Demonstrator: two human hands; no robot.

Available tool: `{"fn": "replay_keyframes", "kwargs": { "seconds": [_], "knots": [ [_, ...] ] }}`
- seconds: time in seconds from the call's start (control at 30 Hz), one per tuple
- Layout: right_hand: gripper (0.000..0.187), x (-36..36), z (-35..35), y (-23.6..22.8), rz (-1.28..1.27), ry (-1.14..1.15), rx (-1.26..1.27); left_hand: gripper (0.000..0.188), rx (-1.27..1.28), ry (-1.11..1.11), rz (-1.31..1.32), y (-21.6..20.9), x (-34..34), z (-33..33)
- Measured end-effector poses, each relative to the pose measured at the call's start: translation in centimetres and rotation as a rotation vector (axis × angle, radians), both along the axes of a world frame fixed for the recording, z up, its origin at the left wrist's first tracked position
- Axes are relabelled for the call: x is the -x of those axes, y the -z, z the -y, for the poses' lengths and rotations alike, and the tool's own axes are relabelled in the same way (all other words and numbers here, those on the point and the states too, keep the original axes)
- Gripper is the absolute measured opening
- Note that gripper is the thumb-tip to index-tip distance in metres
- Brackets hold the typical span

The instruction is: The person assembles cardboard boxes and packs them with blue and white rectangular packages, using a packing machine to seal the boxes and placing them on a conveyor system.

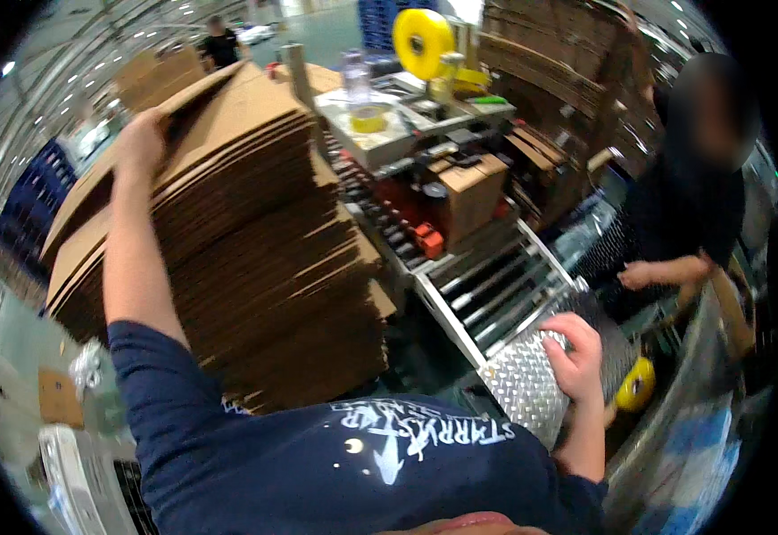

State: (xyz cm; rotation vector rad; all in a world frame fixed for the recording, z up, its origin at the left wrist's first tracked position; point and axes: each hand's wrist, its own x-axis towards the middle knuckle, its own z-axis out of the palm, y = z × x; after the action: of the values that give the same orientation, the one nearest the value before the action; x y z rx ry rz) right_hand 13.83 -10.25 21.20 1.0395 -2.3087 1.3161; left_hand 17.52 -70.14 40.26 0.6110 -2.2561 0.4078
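Note:
A tall stack of flattened cardboard boxes [237,259] stands at my left, piled up to about chest height. My left hand [142,143] reaches up over it, its fingers closed on the edge of the top flattened cardboard box [95,201], which is lifted at an angle with a dark gap under it. Over a silvery diamond-tread metal plate [523,379], my right hand [576,357] is loosely bent, thumb apart from the fingers, with nothing visible in it. Whether it touches the plate I cannot tell.
A roller conveyor [496,285] runs past a taping machine [416,107] carrying a yellow tape roll [423,45]. A brown carton [474,201] sits in the machine. At the right stands a co-worker in dark clothes [692,196]. Another yellow roll [636,383] is low at the right.

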Motion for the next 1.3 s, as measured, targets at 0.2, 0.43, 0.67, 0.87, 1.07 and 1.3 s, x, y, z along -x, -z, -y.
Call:
{"fn": "replay_keyframes", "kwargs": {
  "seconds": [0.2, 0.43, 0.67, 0.87, 1.07, 1.3],
  "knots": [
    [0.015, -0.1, 0.1, -1.2, -0.031, -0.037, -0.087, 0.019, 0.731, 0.197, -0.355, -5.1, -2.9, -6.4],
    [0.035, -2.5, -8.4, -1.8, -0.172, 0.186, -0.040, 0.044, 0.846, 1.246, -0.249, -7.6, 1.4, -36.1],
    [0.065, -4.4, -20.8, -0.6, 0.200, 0.574, 0.135, 0.035, -0.370, 1.804, -0.450, 1.6, 13.8, -49.4],
    [0.044, -1.0, -32.2, -1.1, -0.023, 0.795, -0.753, 0.021, -1.144, 1.381, -0.405, 25.6, 23.5, -52.6],
    [0.057, 5.2, -34.0, 8.1, -0.326, 1.120, -0.764, 0.029, -0.165, 0.991, 0.013, 26.6, 26.4, -58.3],
    [0.022, 0.8, -33.6, 11.2, -0.378, 0.916, -0.602, 0.047, -0.123, 0.954, 0.974, 21.1, 32.5, -58.6]
  ]
}}
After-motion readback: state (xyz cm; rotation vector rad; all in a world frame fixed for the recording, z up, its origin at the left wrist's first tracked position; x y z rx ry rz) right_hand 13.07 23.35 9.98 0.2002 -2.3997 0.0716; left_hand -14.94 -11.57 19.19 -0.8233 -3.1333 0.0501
